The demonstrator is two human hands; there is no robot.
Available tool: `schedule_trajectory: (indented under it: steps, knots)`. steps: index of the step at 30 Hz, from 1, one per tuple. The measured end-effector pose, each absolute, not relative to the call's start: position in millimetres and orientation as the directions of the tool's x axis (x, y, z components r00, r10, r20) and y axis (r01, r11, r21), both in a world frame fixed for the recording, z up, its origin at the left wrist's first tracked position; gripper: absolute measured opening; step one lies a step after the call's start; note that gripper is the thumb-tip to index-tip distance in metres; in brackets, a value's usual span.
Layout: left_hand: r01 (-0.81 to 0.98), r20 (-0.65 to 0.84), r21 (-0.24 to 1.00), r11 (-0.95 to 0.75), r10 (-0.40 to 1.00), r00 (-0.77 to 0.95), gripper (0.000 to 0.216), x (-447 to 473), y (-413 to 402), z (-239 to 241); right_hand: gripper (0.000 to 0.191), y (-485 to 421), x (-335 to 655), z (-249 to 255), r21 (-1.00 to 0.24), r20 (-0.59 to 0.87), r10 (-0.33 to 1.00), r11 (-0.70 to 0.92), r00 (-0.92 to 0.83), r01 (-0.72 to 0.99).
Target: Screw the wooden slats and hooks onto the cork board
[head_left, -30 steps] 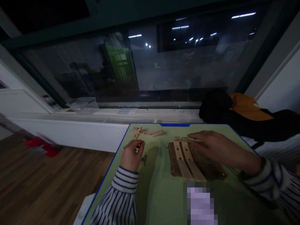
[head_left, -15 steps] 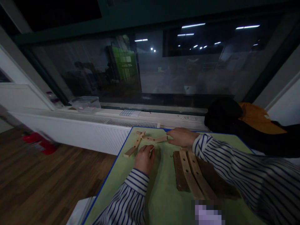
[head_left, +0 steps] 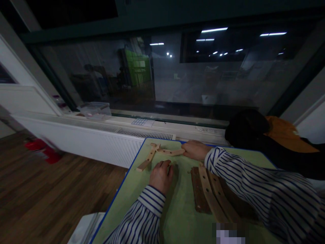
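Note:
My right hand (head_left: 194,150) reaches to the far edge of the green table (head_left: 177,217) and closes on the right end of a curved wooden piece (head_left: 169,152). That piece meets a straight wooden strip (head_left: 148,160) lying at the table's far left. My left hand (head_left: 161,176) rests on the table below them, fingers curled loosely; I cannot make out anything in it. Under my right forearm lie two pale wooden slats (head_left: 212,195) on a dark brown board (head_left: 198,191).
A white radiator (head_left: 83,144) runs below a dark window (head_left: 162,74). A black and orange bag (head_left: 274,142) sits at the right. Red objects (head_left: 42,150) lie on the wooden floor at the left. The table's blue left edge (head_left: 119,189) drops to the floor.
My right hand left the slats and reached forward to the curved wooden piece at the table's far edge. My left hand moved right, away from the straight strip, and settled on the table.

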State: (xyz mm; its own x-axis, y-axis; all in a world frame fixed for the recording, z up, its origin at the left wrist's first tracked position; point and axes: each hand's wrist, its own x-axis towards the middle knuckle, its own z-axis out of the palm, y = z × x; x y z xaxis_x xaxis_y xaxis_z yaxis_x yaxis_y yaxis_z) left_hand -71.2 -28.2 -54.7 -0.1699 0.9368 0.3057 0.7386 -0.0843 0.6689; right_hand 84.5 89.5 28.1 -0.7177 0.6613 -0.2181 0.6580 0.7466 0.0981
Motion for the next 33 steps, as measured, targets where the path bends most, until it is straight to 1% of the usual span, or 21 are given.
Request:
schedule_trajectory:
  steps: [3, 5, 8, 11, 13, 14, 16, 20, 23, 26, 29, 33]
  knots:
    - [0.638, 0.251, 0.768, -0.062, 0.945, -0.211, 0.024, -69.3, -28.4, -53.3, 0.033, 86.6, 91.9, 36.8, 0.109, -0.156, 0.648, 0.762, -0.746, 0.638]
    - [0.537, 0.202, 0.842, -0.051, 0.953, -0.226, 0.022, -67.3, -27.9, -52.3, 0.033, 82.1, 97.7, 45.1, 0.117, -0.103, 0.633, 0.773, -0.767, 0.623]
    - [0.328, 0.111, 0.944, -0.033, 0.969, -0.221, 0.025, -64.0, -27.1, -51.8, 0.032, 68.0, 108.2, 58.6, 0.130, 0.003, 0.609, 0.786, -0.793, 0.604]
    - [0.074, 0.015, 0.997, 0.001, 0.976, -0.216, 0.037, -61.4, -27.3, -52.3, 0.026, 43.6, 121.1, 68.3, 0.146, 0.133, 0.588, 0.784, -0.798, 0.603]
    - [-0.094, -0.022, 0.996, 0.001, 0.975, -0.222, 0.043, -59.8, -28.7, -52.2, 0.025, 23.9, 130.6, 70.6, 0.151, 0.220, 0.561, 0.788, -0.798, 0.596]
    - [-0.173, -0.028, 0.985, -0.012, 0.973, -0.228, 0.043, -58.7, -29.8, -51.5, 0.027, 14.0, 135.2, 70.4, 0.154, 0.259, 0.546, 0.791, -0.797, 0.592]
    - [-0.311, -0.031, 0.949, -0.047, 0.969, -0.243, 0.042, -55.8, -32.9, -48.8, 0.026, -4.6, 143.9, 68.1, 0.158, 0.319, 0.512, 0.801, -0.797, 0.578]
    - [-0.503, -0.055, 0.861, -0.077, 0.969, -0.242, 0.042, -46.6, -42.1, -37.4, 0.026, -32.8, 157.3, 62.0, 0.159, 0.395, 0.444, 0.830, -0.804, 0.536]
    - [-0.575, -0.073, 0.816, -0.060, 0.976, -0.204, 0.040, -39.7, -50.3, -27.1, 0.025, -47.8, 163.7, 61.8, 0.146, 0.457, 0.418, 0.836, -0.785, 0.530]
    - [-0.596, -0.060, 0.801, -0.051, 0.984, -0.165, 0.037, -34.7, -58.0, -20.4, 0.024, -60.9, 167.5, 66.0, 0.134, 0.538, 0.393, 0.833, -0.746, 0.536]
    - [-0.575, -0.015, 0.815, -0.075, 0.989, -0.149, 0.036, -30.7, -63.8, -18.1, 0.025, -71.3, 171.0, 71.4, 0.107, 0.578, 0.399, 0.828, -0.712, 0.551]
    - [-0.495, 0.061, 0.858, -0.136, 0.985, -0.164, 0.030, -26.7, -64.8, -12.0, 0.025, -77.4, 180.3, 76.6, 0.078, 0.601, 0.427, 0.810, -0.675, 0.582]
